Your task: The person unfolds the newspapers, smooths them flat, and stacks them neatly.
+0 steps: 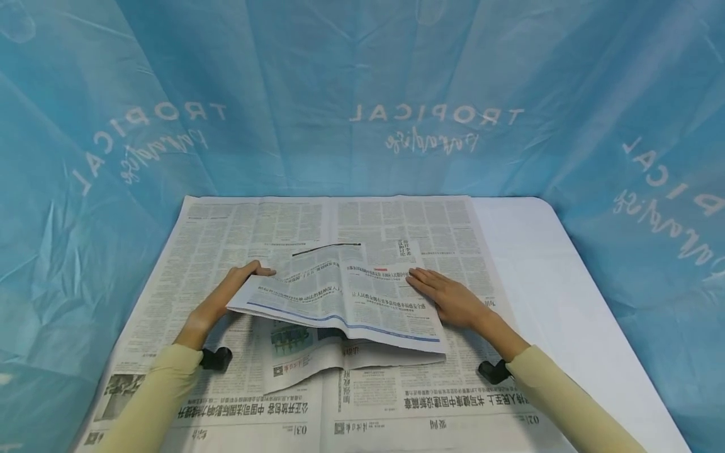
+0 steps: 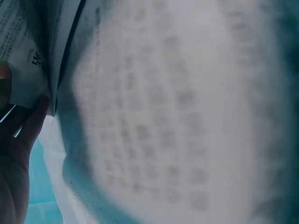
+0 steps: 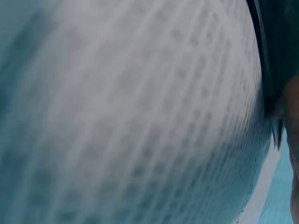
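A folded newspaper (image 1: pixel 317 289) lies between my two hands, creased down its middle, with its near edge raised and a lower leaf (image 1: pixel 294 365) showing underneath. At its left edge my left hand (image 1: pixel 240 280) grips the paper, thumb on one face and fingers behind, as the left wrist view shows. My right hand (image 1: pixel 453 299) holds the right edge, its fingers laid over the top; the thumb is hidden in the head view. Blurred printed paper (image 2: pixel 149 107) fills most of the left wrist view, and similar paper (image 3: pixel 154 102) fills the right wrist view.
Spread newspaper sheets (image 1: pixel 442 421) cover most of the white table (image 1: pixel 544 277), whose bare surface shows along the right. Blue printed curtains (image 1: pixel 362 151) hang behind it and at both sides. A black wrist device (image 1: pixel 217 359) sits at each sleeve cuff.
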### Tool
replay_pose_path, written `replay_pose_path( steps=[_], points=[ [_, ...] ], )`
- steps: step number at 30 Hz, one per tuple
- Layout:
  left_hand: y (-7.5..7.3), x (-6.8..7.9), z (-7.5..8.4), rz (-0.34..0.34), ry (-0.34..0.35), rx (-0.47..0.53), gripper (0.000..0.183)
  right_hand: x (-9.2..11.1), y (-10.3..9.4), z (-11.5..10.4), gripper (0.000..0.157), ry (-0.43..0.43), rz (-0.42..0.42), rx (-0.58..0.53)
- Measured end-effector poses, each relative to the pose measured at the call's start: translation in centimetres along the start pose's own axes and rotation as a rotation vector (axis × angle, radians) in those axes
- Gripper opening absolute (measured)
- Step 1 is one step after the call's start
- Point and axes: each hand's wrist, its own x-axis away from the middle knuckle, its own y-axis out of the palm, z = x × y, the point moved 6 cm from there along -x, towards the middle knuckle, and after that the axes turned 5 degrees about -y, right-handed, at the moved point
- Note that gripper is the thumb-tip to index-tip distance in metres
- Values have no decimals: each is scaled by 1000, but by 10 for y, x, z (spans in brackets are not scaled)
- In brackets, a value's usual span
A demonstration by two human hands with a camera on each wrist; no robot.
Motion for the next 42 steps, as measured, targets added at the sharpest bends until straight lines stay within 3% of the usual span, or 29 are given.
replay_pose_path(
  steps=[2, 3, 8, 9, 10, 13, 16, 20, 25, 29, 31, 35, 39, 42],
  points=[
    [0, 0, 8, 11, 100, -96, 25, -2, -5, 1, 67, 1, 21, -9],
    [-1, -1, 9, 11, 104, -97, 23, -2, -7, 3, 66, -3, 27, -17],
    [-1, -4, 0, -50, -149, 219, 53, 2, -16, 8, 59, -59, 57, -61],
    [-1, -3, -2, -55, -179, 276, 59, 3, -17, 9, 59, -57, 56, -86],
    [-2, -2, -1, -63, -164, 284, 59, 4, -17, 11, 61, -46, 56, -108],
    [-4, 1, 5, -74, -6, 202, 46, 8, -20, 14, 60, 22, 42, -192],
    [-5, 6, 14, -53, 156, 34, 33, 10, -21, 17, 55, 79, 39, -246],
    [-4, 9, 21, 3, 219, -127, 23, 12, -26, 20, 45, 105, 98, -311],
    [-8, 6, 24, 102, 177, -198, 2, 10, -36, 23, 37, 22, 271, -402],
    [-13, 2, 24, 199, 106, -306, 13, 8, -46, 25, 33, -73, 475, -486],
    [-15, 0, 24, 239, 84, -352, 13, 8, -49, 28, 34, -67, 564, -523],
    [-17, -3, 24, 288, 83, -377, 31, 7, -53, 35, 31, 61, 673, -581],
    [-17, -4, 28, 313, 132, -404, 33, 5, -54, 41, 21, 237, 705, -574],
    [-18, -5, 31, 335, 177, -422, 34, 4, -55, 40, 21, 315, 717, -571]
  ],
)
